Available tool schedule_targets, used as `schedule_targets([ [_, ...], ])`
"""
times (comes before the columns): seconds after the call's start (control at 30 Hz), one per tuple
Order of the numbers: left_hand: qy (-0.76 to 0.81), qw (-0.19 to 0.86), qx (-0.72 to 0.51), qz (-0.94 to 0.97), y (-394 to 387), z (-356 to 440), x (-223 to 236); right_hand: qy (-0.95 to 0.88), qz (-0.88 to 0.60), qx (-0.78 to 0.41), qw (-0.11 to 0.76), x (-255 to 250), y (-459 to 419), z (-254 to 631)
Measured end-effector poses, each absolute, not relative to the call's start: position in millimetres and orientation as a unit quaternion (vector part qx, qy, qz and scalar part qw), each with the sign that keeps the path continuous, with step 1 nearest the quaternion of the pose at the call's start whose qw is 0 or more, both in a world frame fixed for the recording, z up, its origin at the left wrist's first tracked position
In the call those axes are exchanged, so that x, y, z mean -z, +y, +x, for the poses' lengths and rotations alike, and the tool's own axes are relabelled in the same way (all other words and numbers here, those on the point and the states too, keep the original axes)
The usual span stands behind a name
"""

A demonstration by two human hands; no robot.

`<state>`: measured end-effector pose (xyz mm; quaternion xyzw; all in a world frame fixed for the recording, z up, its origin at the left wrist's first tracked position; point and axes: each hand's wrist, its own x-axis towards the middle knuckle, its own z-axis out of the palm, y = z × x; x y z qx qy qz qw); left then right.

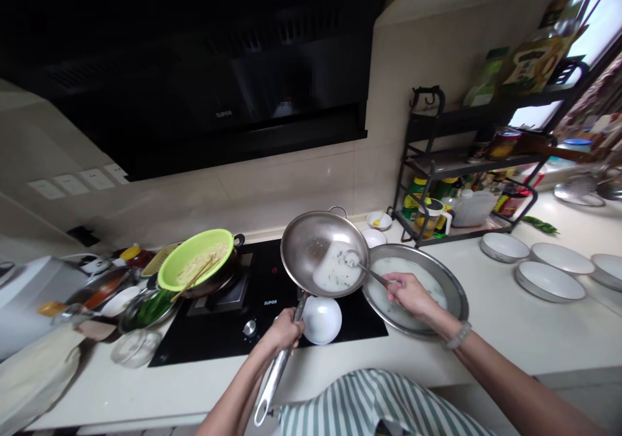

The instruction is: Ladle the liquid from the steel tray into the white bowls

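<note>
My left hand (pixel 286 330) is closed round the long metal handle of a wok (pixel 297 241), which is tilted to the right. White soupy liquid (pixel 335 269) with green bits pools in the wok's right side. My right hand (pixel 408 295) grips a metal ladle (pixel 374 271), its bowl end dipped in that liquid. Below my right hand a wide steel basin (pixel 454 287) holds more of the white liquid, its left rim close to the wok. A white bowl (pixel 322 321) stands below the wok, near the front of the cooktop.
On the left of the black cooktop (pixel 272 326), a lime-green colander (pixel 172 261) of pale food with chopsticks (pixel 194 279) rests over a dark pan. Several bowls (pixel 505 247) stand at the right. A spice rack (pixel 408 164) is behind; a range hood (pixel 233 92) hangs overhead.
</note>
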<state>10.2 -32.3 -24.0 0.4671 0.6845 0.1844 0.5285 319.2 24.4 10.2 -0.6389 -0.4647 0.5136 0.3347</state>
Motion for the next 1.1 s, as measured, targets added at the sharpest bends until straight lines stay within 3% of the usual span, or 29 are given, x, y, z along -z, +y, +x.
schedule_targets([
  [0.87,0.684,0.528,-0.189,0.466,-33,11,21,-0.366,-0.615,-0.603,0.352,-32,3,346],
  [1.1,0.686,0.526,-0.179,0.471,-32,12,21,-0.368,-0.644,-0.554,0.378,-32,-11,392],
])
